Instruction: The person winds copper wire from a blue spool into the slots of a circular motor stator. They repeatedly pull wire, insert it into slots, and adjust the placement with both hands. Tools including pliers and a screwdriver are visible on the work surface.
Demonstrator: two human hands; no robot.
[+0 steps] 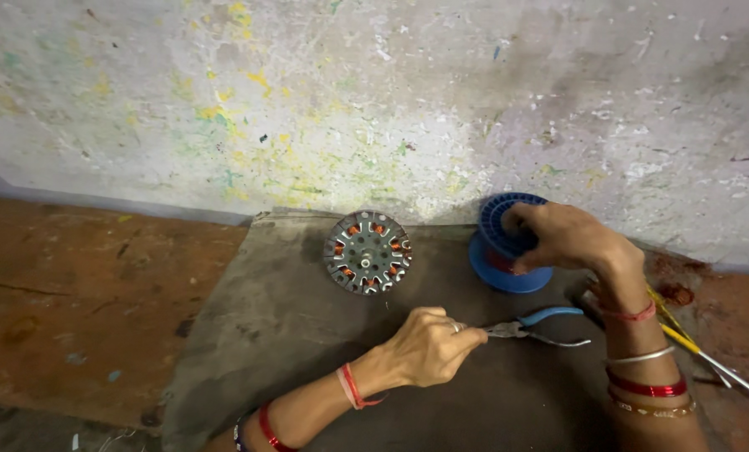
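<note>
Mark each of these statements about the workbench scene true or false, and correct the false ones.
1. The right hand rests on a blue spool. True.
2. The left hand touches the round metal motor part. False: it is at the pliers, apart from that part.
3. The pliers have two blue handles. False: one handle is blue, the other bare metal.
4. The motor part leans by the paint-flecked wall. True.
5. Both wrists are bare. False: both wear bangles and red thread.
</note>
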